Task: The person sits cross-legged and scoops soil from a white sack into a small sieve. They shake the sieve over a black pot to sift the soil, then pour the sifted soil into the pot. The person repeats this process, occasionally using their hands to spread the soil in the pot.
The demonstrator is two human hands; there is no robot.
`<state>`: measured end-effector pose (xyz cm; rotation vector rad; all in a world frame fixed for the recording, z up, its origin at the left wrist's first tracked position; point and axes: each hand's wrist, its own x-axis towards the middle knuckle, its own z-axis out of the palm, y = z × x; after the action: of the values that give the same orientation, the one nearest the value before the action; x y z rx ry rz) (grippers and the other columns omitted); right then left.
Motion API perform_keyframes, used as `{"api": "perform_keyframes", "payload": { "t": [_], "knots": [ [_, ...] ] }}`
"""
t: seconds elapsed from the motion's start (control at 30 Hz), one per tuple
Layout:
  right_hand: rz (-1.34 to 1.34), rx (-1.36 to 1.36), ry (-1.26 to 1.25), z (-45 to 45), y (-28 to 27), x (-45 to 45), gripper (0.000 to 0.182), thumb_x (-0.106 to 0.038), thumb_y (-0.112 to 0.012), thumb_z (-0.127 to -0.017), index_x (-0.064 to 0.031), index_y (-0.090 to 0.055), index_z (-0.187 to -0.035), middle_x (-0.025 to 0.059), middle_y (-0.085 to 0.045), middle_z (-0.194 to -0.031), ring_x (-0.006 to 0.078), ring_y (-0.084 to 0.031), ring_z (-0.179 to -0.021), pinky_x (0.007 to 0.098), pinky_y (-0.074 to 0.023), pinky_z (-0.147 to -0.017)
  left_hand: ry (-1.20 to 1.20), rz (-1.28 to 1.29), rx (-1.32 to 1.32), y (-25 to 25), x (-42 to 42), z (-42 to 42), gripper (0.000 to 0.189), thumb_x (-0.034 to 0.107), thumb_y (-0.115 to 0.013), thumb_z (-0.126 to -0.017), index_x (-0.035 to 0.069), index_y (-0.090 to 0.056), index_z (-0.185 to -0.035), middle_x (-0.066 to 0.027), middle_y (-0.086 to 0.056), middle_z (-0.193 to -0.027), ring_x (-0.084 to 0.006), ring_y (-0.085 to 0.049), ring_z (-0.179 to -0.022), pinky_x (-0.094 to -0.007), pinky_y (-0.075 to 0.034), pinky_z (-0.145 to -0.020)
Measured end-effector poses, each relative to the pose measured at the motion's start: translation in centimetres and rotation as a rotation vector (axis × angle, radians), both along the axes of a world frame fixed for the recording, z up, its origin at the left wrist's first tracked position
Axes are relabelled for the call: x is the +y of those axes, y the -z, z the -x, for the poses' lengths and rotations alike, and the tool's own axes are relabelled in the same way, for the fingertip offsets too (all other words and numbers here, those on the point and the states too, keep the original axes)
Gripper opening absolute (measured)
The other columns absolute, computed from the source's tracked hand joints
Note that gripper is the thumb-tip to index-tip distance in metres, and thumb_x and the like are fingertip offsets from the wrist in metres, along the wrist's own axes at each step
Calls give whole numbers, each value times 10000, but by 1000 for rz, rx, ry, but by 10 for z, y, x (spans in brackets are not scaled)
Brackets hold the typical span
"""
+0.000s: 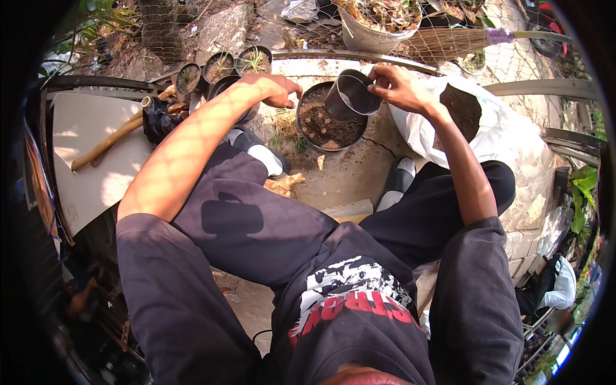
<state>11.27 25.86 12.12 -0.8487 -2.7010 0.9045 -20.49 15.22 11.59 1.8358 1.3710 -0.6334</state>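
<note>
My right hand [397,89] grips the rim of a small black plastic plant pot [344,103], with the thumb and fingers pinching its right side. That pot is tilted over a larger black pot [307,137] that holds dark, crumbly soil [332,127]. Left of the larger pot is my left hand [279,91], its fingers bent and apart, with nothing seen in it. Under and beside my left forearm are more black pots, partly hidden. A white sack [500,120] of soil stands open at the right, close to my right forearm.
Small potted seedlings [254,61] line the back left. A wooden-handled tool [110,144] lies on a pale board [77,115], beside a black plastic bag [159,120]. Wire netting, a white bucket of dry leaves [375,41] and a broom [447,43] are behind. Pulled-up grass [287,126] lies near my shoe.
</note>
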Motion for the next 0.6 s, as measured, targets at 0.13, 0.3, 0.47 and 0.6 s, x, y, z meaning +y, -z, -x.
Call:
{"api": "perform_keyframes", "payload": {
  "t": [0.13,0.3,0.47,0.6],
  "knots": [
    [69,-16,-36,2,-7,3,257,-241,-688,-920,6,-637,-967,87,-642,-715,179,-614,-695,342,-482,-674,-9,-16,-2,4,-4,5,502,349,-652,-958,178,-535,-1414,-156,-713,-1181,-333,-667,-1128,-432,-516,-965],
    [460,42,28,10,-26,-7,255,-249,-701,-912,-10,-636,-972,66,-611,-742,187,-590,-710,337,-478,-705,-14,-5,-2,-4,-5,0,501,349,-659,-958,217,-528,-1423,-146,-721,-1166,-329,-672,-1118,-434,-519,-954],
    [-1,53,-12,1,5,-5,260,-231,-700,-911,-16,-641,-1046,96,-632,-757,210,-605,-712,359,-492,-699,0,-10,-1,-2,-2,-2,501,351,-662,-955,243,-523,-1425,-147,-720,-1166,-326,-673,-1115,-436,-520,-945],
    [123,134,67,26,-27,-18,245,-211,-688,-933,-12,-638,-1066,79,-618,-725,155,-562,-645,341,-473,-638,-11,-26,-8,6,-6,5,506,355,-663,-948,263,-520,-1425,-143,-723,-1158,-326,-678,-1103,-438,-520,-943]
  ]
}}
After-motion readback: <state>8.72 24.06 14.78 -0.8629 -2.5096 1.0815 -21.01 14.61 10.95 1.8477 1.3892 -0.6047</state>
